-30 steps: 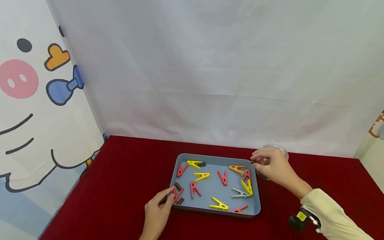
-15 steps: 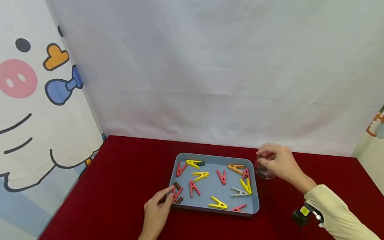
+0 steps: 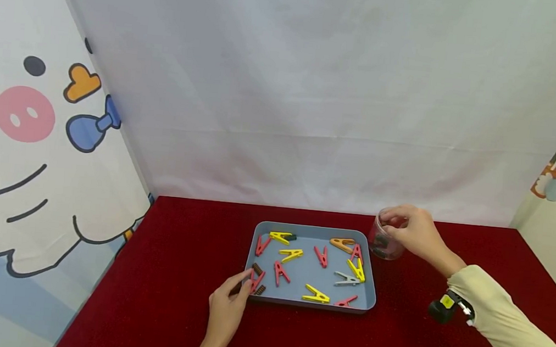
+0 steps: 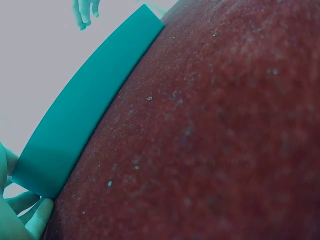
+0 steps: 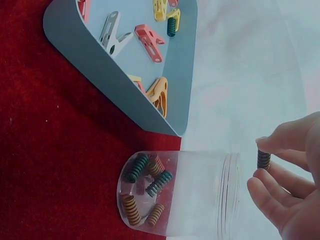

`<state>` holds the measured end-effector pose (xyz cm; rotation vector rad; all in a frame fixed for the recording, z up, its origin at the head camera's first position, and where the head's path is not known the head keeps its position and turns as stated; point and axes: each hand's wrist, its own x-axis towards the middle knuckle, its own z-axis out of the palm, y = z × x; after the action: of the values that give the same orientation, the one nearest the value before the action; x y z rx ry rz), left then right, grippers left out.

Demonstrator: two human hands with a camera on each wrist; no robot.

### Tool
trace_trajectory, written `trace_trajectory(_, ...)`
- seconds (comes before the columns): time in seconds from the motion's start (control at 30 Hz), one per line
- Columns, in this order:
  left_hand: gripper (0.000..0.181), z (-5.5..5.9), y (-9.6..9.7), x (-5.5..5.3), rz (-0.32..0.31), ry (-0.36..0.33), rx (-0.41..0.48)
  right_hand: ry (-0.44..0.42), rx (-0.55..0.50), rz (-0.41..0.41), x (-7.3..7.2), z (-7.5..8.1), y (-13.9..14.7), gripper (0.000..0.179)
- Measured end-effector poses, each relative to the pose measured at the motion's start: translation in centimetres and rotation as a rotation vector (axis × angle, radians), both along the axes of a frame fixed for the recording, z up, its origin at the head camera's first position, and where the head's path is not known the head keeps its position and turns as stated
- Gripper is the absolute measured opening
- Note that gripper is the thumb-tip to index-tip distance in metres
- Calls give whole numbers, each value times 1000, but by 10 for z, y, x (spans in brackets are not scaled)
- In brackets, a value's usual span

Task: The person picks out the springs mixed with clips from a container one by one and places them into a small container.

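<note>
My right hand [image 3: 409, 229] pinches a small dark coil spring [image 5: 263, 159] between thumb and fingertips, right at the mouth of a clear plastic jar [image 3: 385, 243]. Several green, brown and reddish springs [image 5: 131, 210] lie at the jar's bottom. My left hand [image 3: 228, 301] grips the front left corner of a shallow blue-grey tray [image 3: 322, 233], its thumb low at the corner in the left wrist view. Beside those fingers, inside the tray, are two brown springs [image 3: 257, 269] and a red spring clamp [image 3: 257, 283].
Several more spring clamps lie scattered in the tray, among them a yellow one [image 3: 317, 295], a grey one [image 3: 347, 279] and an orange one [image 3: 341, 244]. A dark spring [image 3: 290, 237] sits at the back left. Red cloth [image 3: 176, 253] covers the table, with a white curtain [image 3: 313, 116] behind.
My right hand has moved slightly right, from the tray's back right corner to the jar's mouth, carrying the spring. My left hand has stayed at the tray corner.
</note>
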<state>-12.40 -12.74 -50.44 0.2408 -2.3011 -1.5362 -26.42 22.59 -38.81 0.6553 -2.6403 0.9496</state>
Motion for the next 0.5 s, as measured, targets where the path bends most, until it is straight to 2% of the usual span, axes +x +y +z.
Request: trace_trajectory(0.5,25,1,0,0,-1,-33,21,2,24,-35,-2,-4,7,15)
